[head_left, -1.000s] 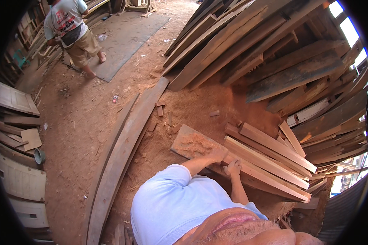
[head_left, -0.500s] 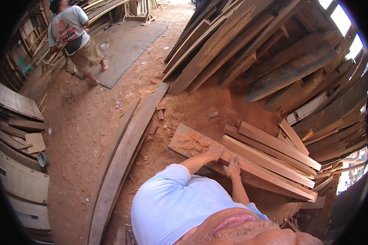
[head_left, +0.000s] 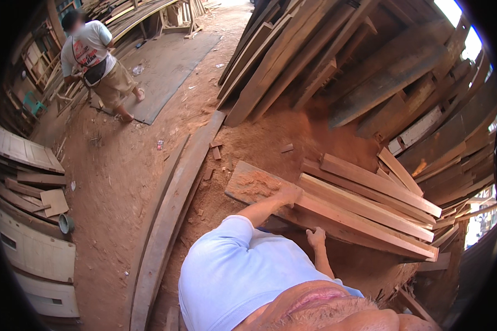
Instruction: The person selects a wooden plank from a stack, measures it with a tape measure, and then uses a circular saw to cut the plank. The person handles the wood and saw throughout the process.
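Observation:
A stack of long reddish planks [head_left: 370, 204] lies on the sawdust-covered ground in front of me. Its lowest piece is a broad board [head_left: 248, 185] with a heap of sawdust on it. My left hand [head_left: 289, 194] rests on that board with its fingers curled against the end of a pale plank [head_left: 337, 212]. Lower down, my right hand [head_left: 316, 237] grips the near edge of the same stack. My light blue sleeve [head_left: 232, 265] fills the lower middle of the view.
Tall boards [head_left: 292, 60] lean in a dense pile at the back and right. A long curved plank [head_left: 171, 215] lies on the ground to my left. Another person [head_left: 96, 60] in a white shirt walks at the far left. Panels and offcuts [head_left: 27, 165] are stacked at the left.
Both hands stay on the plank stack, almost unmoved. The view has shifted slightly, and the other person has stepped a little across the far ground.

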The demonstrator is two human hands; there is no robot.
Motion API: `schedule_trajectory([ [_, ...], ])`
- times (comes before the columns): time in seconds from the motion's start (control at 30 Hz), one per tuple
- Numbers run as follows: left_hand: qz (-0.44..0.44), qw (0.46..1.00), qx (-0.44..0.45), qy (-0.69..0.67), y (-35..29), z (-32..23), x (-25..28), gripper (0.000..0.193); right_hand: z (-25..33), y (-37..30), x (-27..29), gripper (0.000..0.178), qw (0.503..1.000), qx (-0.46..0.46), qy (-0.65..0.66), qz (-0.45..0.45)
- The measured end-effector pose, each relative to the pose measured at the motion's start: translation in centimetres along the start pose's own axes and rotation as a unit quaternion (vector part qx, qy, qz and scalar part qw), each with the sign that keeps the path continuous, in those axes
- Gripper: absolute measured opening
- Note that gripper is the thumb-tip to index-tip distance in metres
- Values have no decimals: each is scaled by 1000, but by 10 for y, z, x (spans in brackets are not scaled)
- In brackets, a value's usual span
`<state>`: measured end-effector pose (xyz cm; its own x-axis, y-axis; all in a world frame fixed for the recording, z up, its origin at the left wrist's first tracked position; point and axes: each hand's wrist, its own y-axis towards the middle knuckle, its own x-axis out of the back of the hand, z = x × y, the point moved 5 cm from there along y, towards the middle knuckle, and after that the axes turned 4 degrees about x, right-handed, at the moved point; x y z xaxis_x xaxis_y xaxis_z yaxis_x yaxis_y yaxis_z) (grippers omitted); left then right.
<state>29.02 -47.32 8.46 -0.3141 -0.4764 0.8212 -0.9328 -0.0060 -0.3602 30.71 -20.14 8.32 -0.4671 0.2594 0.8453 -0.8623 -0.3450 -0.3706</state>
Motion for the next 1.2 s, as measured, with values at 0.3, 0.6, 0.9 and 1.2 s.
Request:
schedule_trajectory([
  [0.3, -65, 987, -84, 124, 25, -52, 16, 79, -118, 8, -47, 51, 988, 25, 83, 124],
  [0.6, -133, 975, 6, 178, 35, -131, -47, 68, -268, -80, -27, 45, 954, -186, 228, 54],
  [0.9, -123, 965, -4, 233, 25, -134, -39, 61, -459, -234, -100, 48, 843, -440, 290, -107],
  [1.2, -35, 969, 26, 241, 57, -136, -57, 76, -465, -283, -235, 27, 786, -436, 417, -136],
])
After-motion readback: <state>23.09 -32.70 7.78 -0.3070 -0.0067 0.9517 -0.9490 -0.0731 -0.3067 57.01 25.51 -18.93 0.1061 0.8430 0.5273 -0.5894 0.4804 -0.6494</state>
